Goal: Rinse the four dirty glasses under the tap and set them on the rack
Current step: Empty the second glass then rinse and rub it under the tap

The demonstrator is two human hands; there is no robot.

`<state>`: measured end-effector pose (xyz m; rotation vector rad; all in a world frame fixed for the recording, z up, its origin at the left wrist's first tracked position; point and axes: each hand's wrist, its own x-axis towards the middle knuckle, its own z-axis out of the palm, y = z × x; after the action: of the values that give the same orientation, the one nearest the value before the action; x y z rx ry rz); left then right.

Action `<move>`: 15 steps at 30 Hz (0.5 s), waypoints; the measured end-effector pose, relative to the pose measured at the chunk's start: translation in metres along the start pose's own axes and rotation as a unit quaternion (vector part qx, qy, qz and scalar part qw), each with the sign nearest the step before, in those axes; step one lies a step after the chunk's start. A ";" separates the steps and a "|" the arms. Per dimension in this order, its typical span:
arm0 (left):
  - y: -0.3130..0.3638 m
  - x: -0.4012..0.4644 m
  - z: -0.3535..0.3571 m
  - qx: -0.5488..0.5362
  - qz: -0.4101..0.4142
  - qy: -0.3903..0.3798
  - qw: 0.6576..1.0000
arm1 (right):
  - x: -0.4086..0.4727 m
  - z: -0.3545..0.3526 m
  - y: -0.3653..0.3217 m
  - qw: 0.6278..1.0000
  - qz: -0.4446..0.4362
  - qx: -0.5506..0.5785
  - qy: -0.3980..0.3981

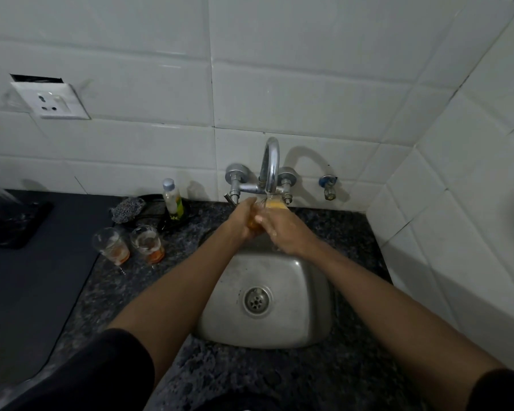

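Under the tap (270,164) I hold one glass (254,222) with orange liquid, over the back of the steel sink (309,292). My left hand (244,219) grips it from the left and my right hand (282,231) closes on it from the right, so most of the glass is hidden. Something yellow (275,204) shows just above my right hand, below the spout. Two dirty glasses (112,246) (148,244) with orange residue stand upright on the counter left of the sink. The rack's tray (12,223) sits at the far left edge.
A small bottle (172,198) and a grey scrubber (128,209) lie behind the two glasses. A second small tap (328,186) sticks out of the wall at the right. A wall socket (52,100) is at the upper left. Tiled walls close in behind and to the right.
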<state>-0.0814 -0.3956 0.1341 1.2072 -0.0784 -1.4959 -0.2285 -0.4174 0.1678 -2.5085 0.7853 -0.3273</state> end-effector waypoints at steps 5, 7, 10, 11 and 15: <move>-0.001 0.006 -0.006 -0.032 0.045 0.023 0.998 | -0.002 0.008 -0.004 0.993 0.028 0.113 0.031; -0.004 0.015 -0.010 -0.037 0.057 0.041 0.997 | 0.006 0.012 -0.012 0.968 0.116 0.209 0.072; 0.002 -0.005 -0.001 -0.002 0.043 0.004 0.999 | 0.006 0.007 -0.007 0.997 0.017 0.044 0.063; 0.004 -0.004 -0.001 0.009 0.032 -0.015 0.999 | 0.004 0.006 -0.001 0.999 -0.026 -0.022 0.036; 0.006 -0.003 -0.005 0.020 0.053 -0.020 0.998 | -0.005 0.009 -0.006 0.994 0.027 0.091 0.046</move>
<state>-0.0739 -0.3927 0.1369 1.1872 -0.1975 -1.4326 -0.2265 -0.4072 0.1629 -2.3120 0.8198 -0.4762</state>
